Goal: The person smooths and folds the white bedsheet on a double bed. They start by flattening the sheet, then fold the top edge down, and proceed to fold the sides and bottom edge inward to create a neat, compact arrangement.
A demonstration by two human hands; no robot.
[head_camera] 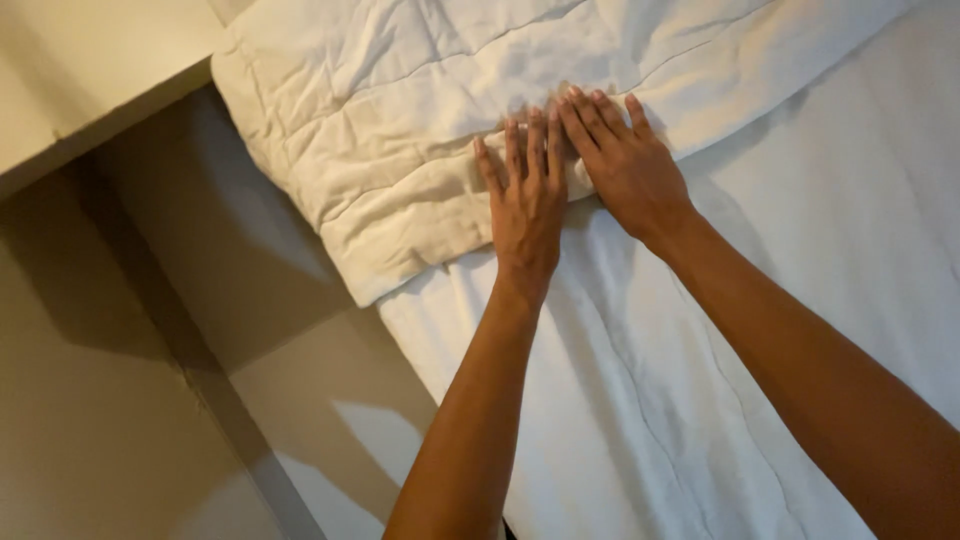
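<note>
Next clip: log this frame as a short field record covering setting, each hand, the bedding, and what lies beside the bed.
setting: bed with white wrinkled sheet, seen from above
left hand: flat, fingers spread, palm down on the folded edge of the cream quilted comforter
right hand: flat, palm down on the same edge, beside the left hand, fingers close together
comforter: folded, creased, lying across the sheet
beside bed: beige floor with shadows; pale wall at upper left

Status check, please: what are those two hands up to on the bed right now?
Left hand and right hand flat, open, side by side on quilt edge. Quilt folded on sheet. Nothing in the way.
</note>
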